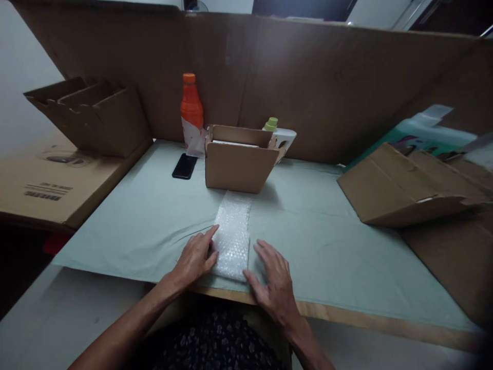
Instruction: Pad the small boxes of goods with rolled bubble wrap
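Observation:
A strip of clear bubble wrap lies flat on the pale green cloth, running from the table's front edge toward a cardboard box. My left hand rests at its left edge, index finger stretched out and thumb touching the wrap. At the right edge is my right hand, fingers spread, with the thumb tip at the wrap's lower corner. Neither hand grips anything. Whether something lies inside the wrap cannot be made out. Just behind it stands the open cardboard box, with something white showing inside.
Behind stand an orange-capped bottle and a white jug with a green cap. A black phone lies left of the box. Cardboard boxes flank the table at left and right. A tall cardboard panel closes off the back.

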A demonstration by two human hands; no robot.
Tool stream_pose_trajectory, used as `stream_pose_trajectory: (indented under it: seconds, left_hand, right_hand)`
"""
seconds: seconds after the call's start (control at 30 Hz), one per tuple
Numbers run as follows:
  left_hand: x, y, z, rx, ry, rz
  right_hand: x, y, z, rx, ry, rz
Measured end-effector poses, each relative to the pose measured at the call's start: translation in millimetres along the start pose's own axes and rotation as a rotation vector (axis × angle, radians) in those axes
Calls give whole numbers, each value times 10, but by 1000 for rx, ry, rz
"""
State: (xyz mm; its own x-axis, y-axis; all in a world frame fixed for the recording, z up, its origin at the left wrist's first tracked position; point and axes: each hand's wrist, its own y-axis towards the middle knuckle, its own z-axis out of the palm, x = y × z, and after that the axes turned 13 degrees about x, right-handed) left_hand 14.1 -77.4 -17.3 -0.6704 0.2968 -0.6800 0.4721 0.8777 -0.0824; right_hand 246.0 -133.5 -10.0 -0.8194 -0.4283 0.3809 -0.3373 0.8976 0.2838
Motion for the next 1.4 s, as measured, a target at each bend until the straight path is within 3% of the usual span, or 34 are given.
stream_pose_trajectory:
  seconds: [0.1, 0.17, 0.3, 0.43, 0.53, 0.6, 0.73, 0.87, 1.0, 1.07, 1.2, 1.3, 1.4]
  left_hand:
    - [14, -25, -25, -54, 64, 97]
    - [-10, -109, -74, -93, 72, 209]
    - [-114, -372, -128, 23, 69, 377]
    - [-162, -497, -19, 78, -32, 270]
    - [-126, -429, 91, 17, -115, 131]
    - [-98, -350, 137, -3, -103, 94]
    - [-103, -253, 141, -63, 38, 106]
    - [-171, -343, 69, -176, 176, 191]
    - [-215, -425, 22, -86, 139, 298]
    - [-204, -351, 18, -76, 99, 254]
    - [-136, -4, 0, -110, 158, 138]
    - [-95, 217, -45, -111, 191, 57]
    - [-97, 225, -91, -182, 76, 12]
  right_hand:
    - [115, -51, -70, 199, -7, -184]
    - [163, 4, -57, 275, -28, -213]
    - [137, 169, -73, 324, 118, -171]
    - [56, 199, -220, 405, 284, -48]
    - [42, 123, -305, 174, 202, -49]
    - [69, 65, -313, 63, 111, -135]
    - [128, 73, -190, 226, 0, -271]
    - [72, 239, -95, 302, 80, -231]
    - [-46, 349, -176, 438, 253, -156]
    - [-88, 360, -218, 386, 230, -121]
    - [-66, 343, -220, 155, 15, -129]
    - [-16, 382, -147, 235, -88, -179]
    - [-65, 494, -55, 319, -96, -147]
